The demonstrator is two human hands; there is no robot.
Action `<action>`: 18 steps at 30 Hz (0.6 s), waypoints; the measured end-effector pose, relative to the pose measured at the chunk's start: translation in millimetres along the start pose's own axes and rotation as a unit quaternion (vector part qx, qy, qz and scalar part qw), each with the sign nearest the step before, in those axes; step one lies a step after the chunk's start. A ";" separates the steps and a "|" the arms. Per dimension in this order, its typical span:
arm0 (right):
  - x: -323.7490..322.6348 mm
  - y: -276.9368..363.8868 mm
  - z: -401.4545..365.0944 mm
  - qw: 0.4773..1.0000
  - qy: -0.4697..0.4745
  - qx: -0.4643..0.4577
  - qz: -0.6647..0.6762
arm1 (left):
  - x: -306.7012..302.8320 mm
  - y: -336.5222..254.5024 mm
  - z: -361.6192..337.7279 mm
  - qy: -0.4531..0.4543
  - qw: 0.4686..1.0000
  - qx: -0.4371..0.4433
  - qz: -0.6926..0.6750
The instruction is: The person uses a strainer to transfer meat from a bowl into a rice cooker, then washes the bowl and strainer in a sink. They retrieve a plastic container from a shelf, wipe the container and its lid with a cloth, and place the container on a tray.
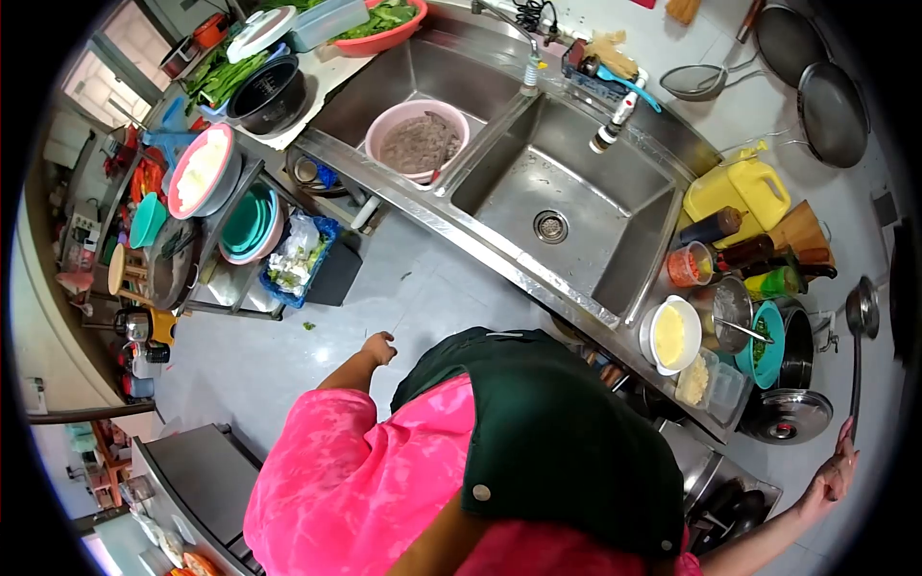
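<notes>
My left hand [381, 348] hangs over the grey floor beside the dark green apron [567, 422], its fingers loosely bent and a little apart with nothing in them. At the far right, my right hand [834, 478] is closed round the lower end of the long handle of a metal ladle [858, 379]. The ladle's bowl points away from me, near the wall. Closest to the ladle is a metal pot lid with a dark knob [786, 416], which the hand does not touch.
A double steel sink [509, 254] runs ahead, with a pink basin [415, 108] in its left bowl. Along the right counter stand a white bowl [670, 336], a teal bowl [765, 350], bottles and a yellow jug [738, 197]. Shelves with basins and a blue-lined bin [300, 259] are left.
</notes>
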State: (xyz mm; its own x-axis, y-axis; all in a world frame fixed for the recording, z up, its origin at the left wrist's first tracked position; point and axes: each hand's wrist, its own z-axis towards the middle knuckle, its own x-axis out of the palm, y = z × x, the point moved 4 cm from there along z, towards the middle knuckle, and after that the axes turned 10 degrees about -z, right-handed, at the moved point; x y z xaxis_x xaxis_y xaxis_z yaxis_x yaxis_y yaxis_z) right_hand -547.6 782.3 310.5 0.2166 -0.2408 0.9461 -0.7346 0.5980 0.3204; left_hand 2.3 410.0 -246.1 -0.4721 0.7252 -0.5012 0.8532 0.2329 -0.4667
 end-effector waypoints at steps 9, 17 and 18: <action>53.6 -194.5 20.9 0.975 0.141 0.128 0.115 | -46.5 69.5 -8.8 -0.021 0.989 -0.052 -0.139; 56.3 -355.6 79.8 0.887 0.127 0.350 0.272 | -68.7 101.8 -40.3 -0.049 0.980 -0.030 -0.193; 52.2 -371.1 91.0 0.884 0.112 0.362 0.272 | -68.9 115.5 -42.7 -0.060 0.976 -0.030 -0.209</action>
State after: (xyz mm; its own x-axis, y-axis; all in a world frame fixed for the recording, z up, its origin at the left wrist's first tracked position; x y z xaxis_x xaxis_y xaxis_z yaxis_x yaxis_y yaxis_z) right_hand -322.2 478.2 236.7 -0.2339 0.1380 0.9624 -0.9708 -0.0869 -0.2235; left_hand 142.9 414.6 -234.3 -0.8007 0.4783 -0.3607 0.5910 0.5321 -0.6063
